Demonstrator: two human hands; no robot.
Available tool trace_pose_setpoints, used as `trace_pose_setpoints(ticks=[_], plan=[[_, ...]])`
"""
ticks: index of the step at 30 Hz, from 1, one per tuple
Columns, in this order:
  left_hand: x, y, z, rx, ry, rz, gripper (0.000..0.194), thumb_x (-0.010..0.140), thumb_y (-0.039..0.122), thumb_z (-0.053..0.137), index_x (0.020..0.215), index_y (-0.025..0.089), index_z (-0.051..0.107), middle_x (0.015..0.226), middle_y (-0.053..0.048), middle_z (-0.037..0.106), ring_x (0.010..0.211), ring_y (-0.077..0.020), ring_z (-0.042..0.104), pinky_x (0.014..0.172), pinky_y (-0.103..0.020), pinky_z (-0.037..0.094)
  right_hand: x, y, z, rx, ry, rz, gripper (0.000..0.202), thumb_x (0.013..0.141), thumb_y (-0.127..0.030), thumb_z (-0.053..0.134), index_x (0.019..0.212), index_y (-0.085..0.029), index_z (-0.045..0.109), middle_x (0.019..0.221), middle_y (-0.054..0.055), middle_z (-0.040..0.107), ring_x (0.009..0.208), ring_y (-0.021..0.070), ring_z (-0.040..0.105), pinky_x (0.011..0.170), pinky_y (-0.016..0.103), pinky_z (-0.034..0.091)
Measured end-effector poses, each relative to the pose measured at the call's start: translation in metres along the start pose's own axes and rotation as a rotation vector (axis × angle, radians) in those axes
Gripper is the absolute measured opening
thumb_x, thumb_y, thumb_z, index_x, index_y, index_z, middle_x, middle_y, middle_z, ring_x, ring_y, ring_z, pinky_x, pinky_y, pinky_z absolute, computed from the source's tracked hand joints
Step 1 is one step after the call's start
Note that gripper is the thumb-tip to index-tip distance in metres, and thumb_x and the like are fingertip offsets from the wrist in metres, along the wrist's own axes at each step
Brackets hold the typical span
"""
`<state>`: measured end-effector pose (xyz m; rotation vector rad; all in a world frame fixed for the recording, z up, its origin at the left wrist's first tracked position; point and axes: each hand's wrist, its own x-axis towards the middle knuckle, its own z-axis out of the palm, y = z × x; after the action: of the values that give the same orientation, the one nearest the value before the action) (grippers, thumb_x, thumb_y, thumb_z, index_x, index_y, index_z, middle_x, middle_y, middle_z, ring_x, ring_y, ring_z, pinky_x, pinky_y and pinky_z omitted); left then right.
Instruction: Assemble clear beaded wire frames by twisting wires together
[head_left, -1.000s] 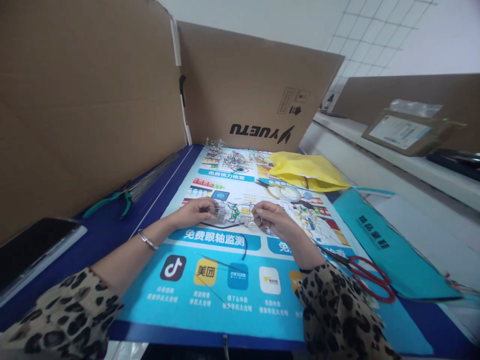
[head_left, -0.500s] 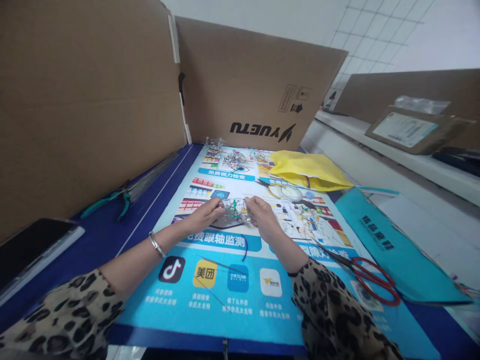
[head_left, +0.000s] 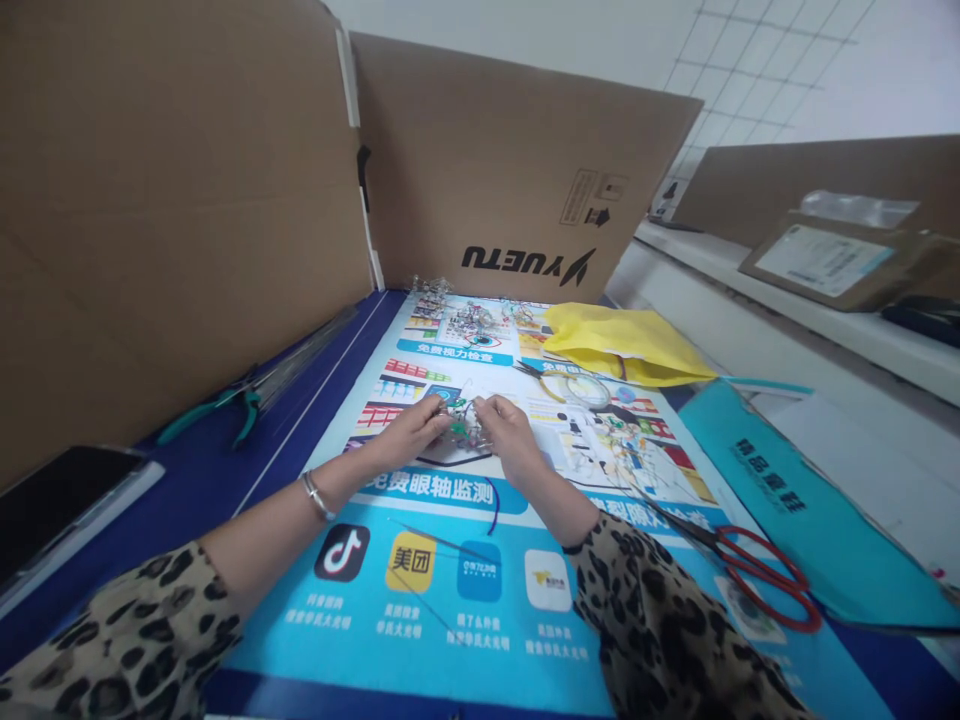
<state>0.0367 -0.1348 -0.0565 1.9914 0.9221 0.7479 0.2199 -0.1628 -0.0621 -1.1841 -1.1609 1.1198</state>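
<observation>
My left hand [head_left: 414,432] and my right hand [head_left: 508,437] are close together over the printed mat [head_left: 300,620], fingers pinched. Between them they hold a small wire piece [head_left: 461,430] with green bits and clear or silvery parts; its details are too small to make out. A dark purple curved strand [head_left: 493,505] lies just below the hands. Thin straight wires [head_left: 435,538] rest nearer the front of the mat. To the right of my right hand is a loose bunch of wire pieces [head_left: 626,450] with green bits.
Red-handled scissors [head_left: 772,570] and a teal bag [head_left: 795,500] lie right. Yellow-handled pliers [head_left: 541,378], a clear coil [head_left: 585,388] and a yellow bag [head_left: 622,340] are behind. Teal pliers [head_left: 217,408] and a dark tablet [head_left: 67,500] lie left. Cardboard panels [head_left: 495,160] stand behind and left.
My right hand has moved slightly left, closer to my left hand, and the wire piece between them has turned. The view has shifted a little.
</observation>
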Motion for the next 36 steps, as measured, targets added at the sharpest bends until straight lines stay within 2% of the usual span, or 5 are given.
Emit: trace_pose_setpoints(ticks=[4,8,22,28,36], plan=[[-0.003,-0.003,-0.02,-0.078,-0.064,-0.052,0.022,0.088,0.038,0.04,0.076,0.019,0.041,0.066,0.003,0.047,0.059,-0.0107,0.041,0.057,-0.025,0.033,0.004,-0.009,-0.017,0.138,0.054,0.086,0.044,0.068,-0.057,0.065,0.063,-0.021,0.04,0.052,-0.008,0.034,0.039,0.004,0.024,0.035,0.019,0.015],[-0.003,-0.003,-0.029,-0.105,-0.089,-0.04,0.022,0.085,0.038,0.043,0.075,0.018,0.044,0.066,0.003,0.046,0.061,-0.0103,0.042,0.058,-0.023,0.034,0.003,-0.013,-0.026,0.184,0.033,0.11,0.045,0.066,-0.056,0.067,0.063,-0.02,0.041,0.054,-0.008,0.036,0.038,0.0023,0.025,0.034,0.017,0.014],[-0.005,0.003,-0.027,-0.119,-0.081,-0.035,0.019,0.083,0.035,0.047,0.074,0.018,0.047,0.065,0.003,0.048,0.06,-0.0104,0.043,0.06,-0.025,0.035,0.001,-0.005,-0.024,0.178,0.028,0.139,0.042,0.065,-0.053,0.07,0.063,-0.019,0.045,0.052,-0.008,0.04,0.036,0.002,0.028,0.033,0.016,0.015],[-0.004,-0.003,-0.025,-0.074,-0.068,-0.031,0.02,0.084,0.036,0.047,0.074,0.018,0.047,0.066,0.002,0.049,0.062,-0.0111,0.044,0.061,-0.025,0.036,0.0,-0.007,-0.022,0.102,0.035,0.132,0.042,0.064,-0.054,0.069,0.062,-0.02,0.045,0.05,-0.008,0.038,0.036,0.0031,0.029,0.033,0.017,0.016],[0.0,0.001,-0.011,0.158,-0.03,-0.011,0.02,0.086,0.035,0.04,0.075,0.018,0.042,0.068,0.002,0.045,0.066,-0.0131,0.041,0.062,-0.026,0.033,0.003,0.001,-0.002,-0.108,0.161,-0.057,0.039,0.072,-0.054,0.059,0.059,-0.02,0.043,0.052,-0.007,0.033,0.047,0.008,0.03,0.042,0.022,0.024]])
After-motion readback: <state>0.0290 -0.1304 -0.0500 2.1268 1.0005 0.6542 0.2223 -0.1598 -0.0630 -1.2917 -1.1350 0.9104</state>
